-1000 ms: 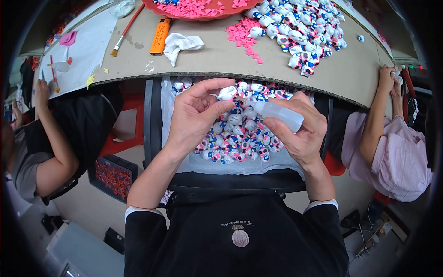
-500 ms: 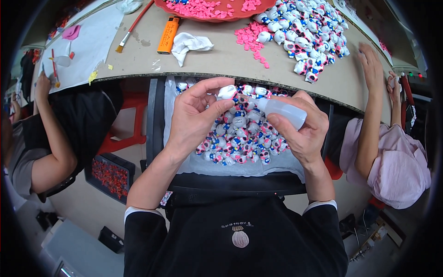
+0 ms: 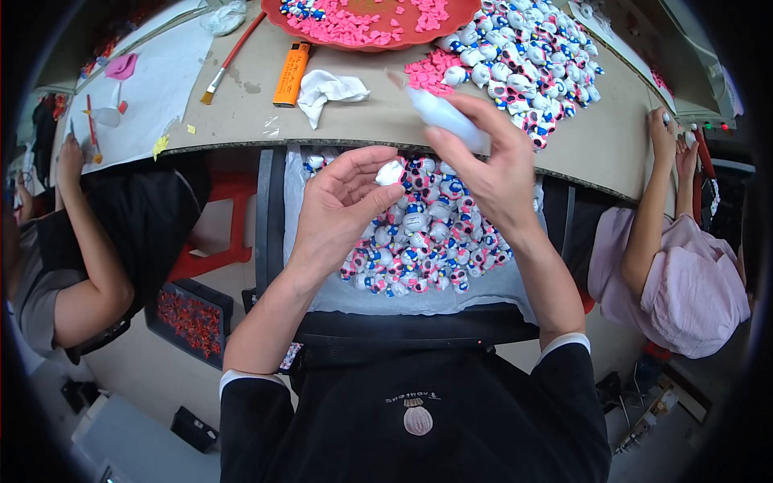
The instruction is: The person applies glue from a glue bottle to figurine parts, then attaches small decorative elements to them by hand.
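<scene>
Head view: the left hand point(image 3: 338, 205) pinches a small white figurine point(image 3: 392, 171) between thumb and fingertips, above a tray of painted figurines point(image 3: 419, 241) at lap level. The right hand point(image 3: 491, 173) has its grip closed around a white squeeze bottle point(image 3: 447, 117), raised over the edge of the surface point(image 3: 241, 105). Risk: the nozzle appears to point away from the figurine, so any squeeze could drip onto the finished pieces below. A loose pinch could drop the figurine into the pile.

One orange lighter point(image 3: 291, 74), one red tray point(image 3: 378, 39), two paintbrushes point(image 3: 230, 56) (second far left), one white cloth point(image 3: 326, 87).
</scene>
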Demonstrator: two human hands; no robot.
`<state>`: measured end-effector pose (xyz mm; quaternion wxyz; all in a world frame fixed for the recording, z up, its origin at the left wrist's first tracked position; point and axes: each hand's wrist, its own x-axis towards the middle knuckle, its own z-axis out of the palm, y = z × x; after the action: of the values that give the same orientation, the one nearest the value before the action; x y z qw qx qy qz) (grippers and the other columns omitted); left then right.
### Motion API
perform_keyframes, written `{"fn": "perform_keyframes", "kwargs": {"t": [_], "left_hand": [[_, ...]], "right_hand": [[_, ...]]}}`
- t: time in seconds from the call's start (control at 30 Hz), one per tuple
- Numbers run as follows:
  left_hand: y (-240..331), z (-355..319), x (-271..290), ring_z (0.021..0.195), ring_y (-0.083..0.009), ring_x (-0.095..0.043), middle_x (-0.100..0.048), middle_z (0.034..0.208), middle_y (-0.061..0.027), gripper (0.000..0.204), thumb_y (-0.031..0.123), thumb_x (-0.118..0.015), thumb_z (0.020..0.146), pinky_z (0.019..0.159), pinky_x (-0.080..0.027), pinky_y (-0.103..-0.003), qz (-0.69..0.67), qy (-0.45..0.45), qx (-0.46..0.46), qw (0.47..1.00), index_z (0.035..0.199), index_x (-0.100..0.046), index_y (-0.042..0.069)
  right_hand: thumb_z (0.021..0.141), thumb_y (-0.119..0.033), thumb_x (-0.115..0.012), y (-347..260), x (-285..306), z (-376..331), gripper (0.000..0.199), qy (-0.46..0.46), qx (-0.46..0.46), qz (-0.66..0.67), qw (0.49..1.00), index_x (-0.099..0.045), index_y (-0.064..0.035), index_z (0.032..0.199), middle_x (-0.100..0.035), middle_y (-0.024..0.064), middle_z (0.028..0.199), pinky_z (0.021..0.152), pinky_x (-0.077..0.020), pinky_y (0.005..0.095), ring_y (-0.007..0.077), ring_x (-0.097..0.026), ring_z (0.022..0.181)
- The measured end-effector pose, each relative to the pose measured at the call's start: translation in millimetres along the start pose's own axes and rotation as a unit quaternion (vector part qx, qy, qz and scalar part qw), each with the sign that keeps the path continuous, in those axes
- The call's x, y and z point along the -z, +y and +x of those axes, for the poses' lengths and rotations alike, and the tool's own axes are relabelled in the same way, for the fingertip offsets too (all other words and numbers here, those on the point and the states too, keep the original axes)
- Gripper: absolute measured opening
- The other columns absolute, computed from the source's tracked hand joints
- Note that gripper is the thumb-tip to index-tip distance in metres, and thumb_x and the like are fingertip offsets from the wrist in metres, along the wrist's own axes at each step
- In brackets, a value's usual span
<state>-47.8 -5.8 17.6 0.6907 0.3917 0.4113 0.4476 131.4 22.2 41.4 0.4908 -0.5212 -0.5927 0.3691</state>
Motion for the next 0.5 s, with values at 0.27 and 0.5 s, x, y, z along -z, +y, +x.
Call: {"fn": "perform_keyframes", "kwargs": {"t": [0.27,0.5], "left_hand": [[-1,1,6,0.088,-0.0087,-0.060,-0.062,0.104,-0.0071,0.032,-0.004,-0.064,0.082,0.076,-0.051,-0.021,-0.056,-0.015,0.043,0.997,0.113,-0.054,-0.002],[-1,0,2,0.087,-0.0094,-0.061,-0.062,0.102,-0.0068,0.030,-0.003,-0.062,0.084,0.075,-0.049,-0.021,-0.075,-0.016,0.058,0.995,0.113,-0.054,-0.002]], "right_hand": [[0.074,-0.019,-0.071,18,-32,29,0.033,-0.027,0.105,-0.103,0.989,-0.062,0.0002,0.100,-0.063,0.0143,0.085,0.075,-0.0480,0.0350,0.0256,-0.061,0.080],[0.081,-0.006,-0.063,4,27,11,0.013,0.024,0.029,-0.252,0.967,-0.066,0.0008,0.091,-0.065,0.0075,0.080,0.057,-0.0423,0.0248,0.0104,-0.056,0.065]]}}
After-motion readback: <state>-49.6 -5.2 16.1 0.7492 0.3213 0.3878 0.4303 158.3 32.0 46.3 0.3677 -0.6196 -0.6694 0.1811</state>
